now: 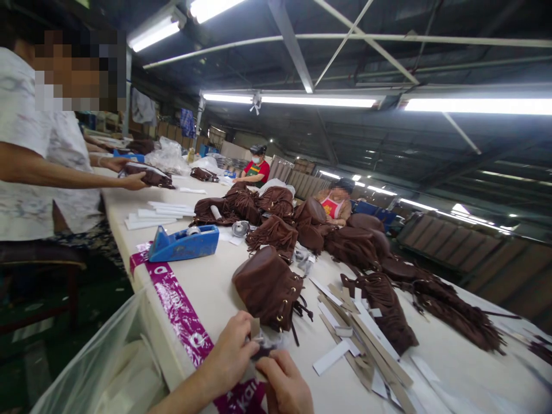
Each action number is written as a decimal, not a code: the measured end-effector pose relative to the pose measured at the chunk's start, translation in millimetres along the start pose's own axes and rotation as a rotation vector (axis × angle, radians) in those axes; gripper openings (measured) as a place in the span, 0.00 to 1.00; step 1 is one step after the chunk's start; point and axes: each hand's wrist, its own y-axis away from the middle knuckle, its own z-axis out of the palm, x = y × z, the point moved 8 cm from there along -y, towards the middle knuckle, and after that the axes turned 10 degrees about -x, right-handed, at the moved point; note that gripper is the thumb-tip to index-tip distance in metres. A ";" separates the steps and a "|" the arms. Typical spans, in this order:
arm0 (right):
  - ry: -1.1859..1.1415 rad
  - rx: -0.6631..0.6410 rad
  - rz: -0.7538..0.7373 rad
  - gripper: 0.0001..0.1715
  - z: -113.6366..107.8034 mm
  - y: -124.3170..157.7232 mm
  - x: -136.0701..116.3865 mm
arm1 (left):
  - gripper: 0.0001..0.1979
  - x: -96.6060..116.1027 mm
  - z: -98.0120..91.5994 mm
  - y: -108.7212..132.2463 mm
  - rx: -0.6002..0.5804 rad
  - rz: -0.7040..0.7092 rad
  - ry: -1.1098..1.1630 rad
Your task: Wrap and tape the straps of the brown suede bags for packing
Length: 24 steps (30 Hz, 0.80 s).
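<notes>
Pinched grip of left hand (233,353) and right hand (287,379), blurred small piece (268,343) held, brown bag (268,287) just beyond

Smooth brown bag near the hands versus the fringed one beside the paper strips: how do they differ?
The smooth bag has plain sides, while the fringed bag is covered in thin strands. The smooth bag looks plump; the fringed bag lies flatter. Both are brown and rest on the table.
</notes>
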 end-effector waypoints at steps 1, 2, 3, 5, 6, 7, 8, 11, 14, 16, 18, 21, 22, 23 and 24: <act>0.093 0.011 -0.031 0.11 -2.9 -2.9 -3.7 | 0.06 2.9 1.3 1.3 -0.008 0.027 0.007; 0.163 0.031 -0.053 0.11 -6.1 -5.8 -6.2 | 0.07 5.8 2.6 2.8 -0.017 0.054 0.014; 0.206 0.054 -0.068 0.11 -9.4 -8.9 -7.6 | 0.07 8.6 4.1 4.5 -0.028 0.078 0.018; 0.208 0.061 -0.078 0.12 -13.8 -16.3 -6.1 | 0.10 13.3 7.1 7.9 -0.054 0.123 0.016; 0.175 0.016 -0.081 0.13 -12.4 -20.9 -3.8 | 0.12 15.1 8.4 9.4 -0.066 0.147 0.010; 0.127 -0.054 -0.085 0.13 -9.1 -25.3 -1.2 | 0.14 16.2 9.1 10.7 -0.071 0.170 0.006; 0.071 -0.130 -0.090 0.12 -4.9 -29.0 1.1 | 0.16 15.9 9.3 11.6 -0.071 0.185 0.006; -0.090 -0.246 -0.064 0.10 2.0 -35.5 7.7 | 0.18 9.2 7.6 11.6 -0.059 0.170 0.020; -0.177 -0.213 0.043 0.08 1.8 -37.8 15.5 | 0.18 7.5 6.0 10.6 -0.072 0.162 0.010; -0.225 -0.200 0.128 0.07 3.5 -37.4 19.9 | 0.18 11.5 5.8 10.6 -0.096 0.184 0.000; -0.287 -0.155 0.221 0.05 3.2 -35.8 25.8 | 0.18 14.9 5.9 11.2 -0.117 0.192 0.010; -0.375 -0.080 0.342 0.06 1.7 -32.1 35.0 | 0.16 15.6 6.3 12.3 -0.134 0.176 0.059; -0.401 -0.075 0.368 0.06 2.0 -31.2 36.9 | 0.15 14.9 6.0 12.4 -0.133 0.170 0.079; -0.423 -0.074 0.386 0.07 2.3 -30.7 37.8 | 0.14 13.9 6.1 12.2 -0.134 0.162 0.099; -0.441 -0.075 0.397 0.07 2.2 -30.5 38.1 | 0.12 12.3 6.5 11.5 -0.137 0.150 0.122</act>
